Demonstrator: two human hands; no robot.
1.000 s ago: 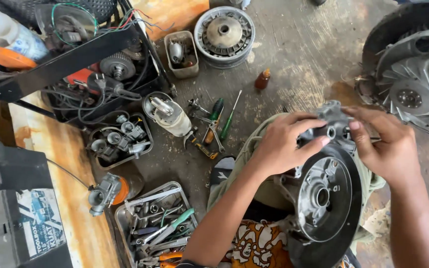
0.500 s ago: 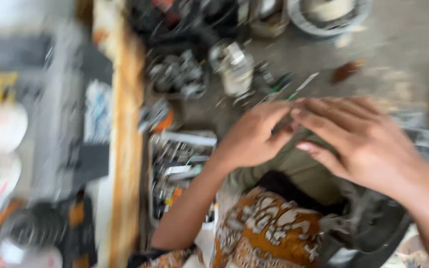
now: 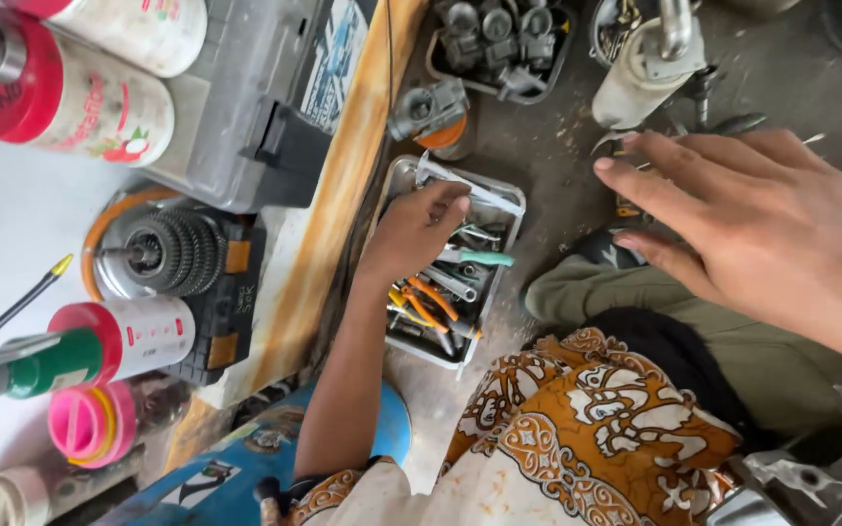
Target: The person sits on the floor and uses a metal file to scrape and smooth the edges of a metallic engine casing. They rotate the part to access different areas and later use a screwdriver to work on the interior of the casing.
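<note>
left hand (image 3: 419, 226) reaching into a shallow metal tool tray (image 3: 505, 205) on the concrete floor (image 3: 548, 146), fingers curled down among the tools; whether they have closed on one cannot be told, since the fingertips are hidden. right hand (image 3: 762, 219) open, fingers spread, hovering above the floor and the person's knee, holding nothing. the tray lies just beside a wooden plank edge (image 3: 338, 209) and holds a loose heap: a teal-handled tool (image 3: 484, 258), orange-handled pliers (image 3: 426, 300), a flat metal bar (image 3: 470, 187) across the top corner, and grey wrenches beneath. judged risks: the tools lie tangled, so pulling one out could drag its neighbours over the low rim; a blind grope among sharp ends could nick a finger; the open right hand, near a pale cylindrical part (image 3: 640, 73) standing on the floor, could knock it. other containers: a dark plastic tub (image 3: 499, 44) above the tray, filled with small grey metal castings; beside it a small carburettor-like part (image 3: 431, 107) resting on an orange cup. at left, a grey tool case (image 3: 246, 107), two pale spray cans with red caps (image 3: 60, 83) and a pink-lidded jar (image 3: 90, 421).
</note>
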